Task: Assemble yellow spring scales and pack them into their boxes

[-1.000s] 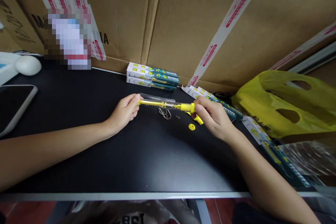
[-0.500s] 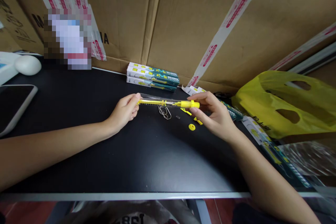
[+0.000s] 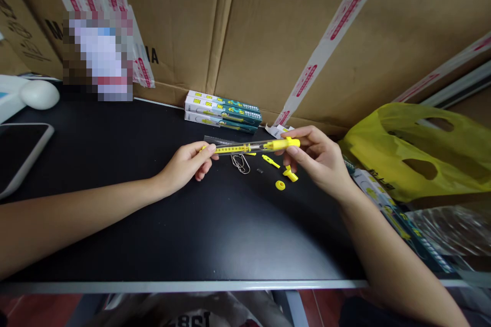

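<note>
A clear tube with a yellow scale strip and a yellow end piece is held level between both hands above the black table. My left hand pinches its left end. The fingers of my right hand grip the yellow piece at the right end. Below the tube lie metal hooks, a small spring, a thin yellow part, a yellow clip-like part and a yellow ring. Another clear tube lies partly hidden behind the held one.
Stacked printed boxes stand against the cardboard at the back. A yellow plastic bag and another long box are at the right. At the left are a phone-like device and a white rounded object.
The held tube has turned, so its printed scale now shows, and its right end has moved slightly right and up with my right hand. My left hand has shifted slightly right.
</note>
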Motion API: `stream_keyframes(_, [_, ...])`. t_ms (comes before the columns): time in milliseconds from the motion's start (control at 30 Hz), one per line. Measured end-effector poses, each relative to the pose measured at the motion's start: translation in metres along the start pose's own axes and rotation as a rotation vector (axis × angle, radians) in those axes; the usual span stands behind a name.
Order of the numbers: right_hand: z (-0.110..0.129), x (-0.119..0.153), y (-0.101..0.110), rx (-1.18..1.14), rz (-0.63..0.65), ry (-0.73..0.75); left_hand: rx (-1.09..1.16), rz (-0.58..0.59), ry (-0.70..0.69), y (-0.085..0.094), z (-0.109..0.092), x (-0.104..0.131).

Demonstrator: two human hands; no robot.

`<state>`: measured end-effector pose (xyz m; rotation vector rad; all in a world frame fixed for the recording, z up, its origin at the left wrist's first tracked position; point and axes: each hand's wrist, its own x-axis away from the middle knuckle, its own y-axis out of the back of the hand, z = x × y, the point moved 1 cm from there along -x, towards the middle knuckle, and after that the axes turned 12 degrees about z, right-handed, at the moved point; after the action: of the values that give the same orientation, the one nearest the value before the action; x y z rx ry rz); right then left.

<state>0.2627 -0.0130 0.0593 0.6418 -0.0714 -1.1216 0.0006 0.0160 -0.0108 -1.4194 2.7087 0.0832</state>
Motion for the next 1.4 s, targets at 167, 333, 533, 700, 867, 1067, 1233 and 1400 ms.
stream_keyframes(167, [0.001, 0.0, 0.001, -0.006, 0.018, -0.003, 0.005, -0.012, -0.021, 0.0, -0.001, 0.001])
stream_keyframes(333, [0.003, 0.001, 0.001, -0.005, 0.019, -0.01, -0.088, -0.042, -0.06, 0.0, -0.003, 0.002])
stream_keyframes(533, [0.003, 0.0, 0.001, -0.038, 0.022, -0.001, -0.175, -0.055, -0.106, 0.001, -0.005, 0.001])
stream_keyframes(700, [0.001, 0.0, 0.0, -0.043, 0.033, -0.018, -0.162, -0.052, -0.107, 0.0, -0.004, 0.002])
stream_keyframes(867, [-0.001, 0.0, -0.002, -0.046, 0.025, -0.03, -0.253, -0.04, -0.12, 0.002, -0.003, 0.002])
stream_keyframes(1067, [-0.003, -0.002, -0.006, -0.095, 0.02, -0.053, -0.139, -0.075, -0.127, 0.001, -0.003, 0.001])
stream_keyframes(1233, [-0.005, -0.004, -0.006, -0.126, 0.003, -0.071, 0.047, -0.113, -0.103, 0.0, -0.003, -0.001])
stream_keyframes(1400, [-0.008, -0.006, -0.005, -0.144, -0.005, -0.072, 0.2, -0.17, -0.118, 0.0, 0.0, -0.001])
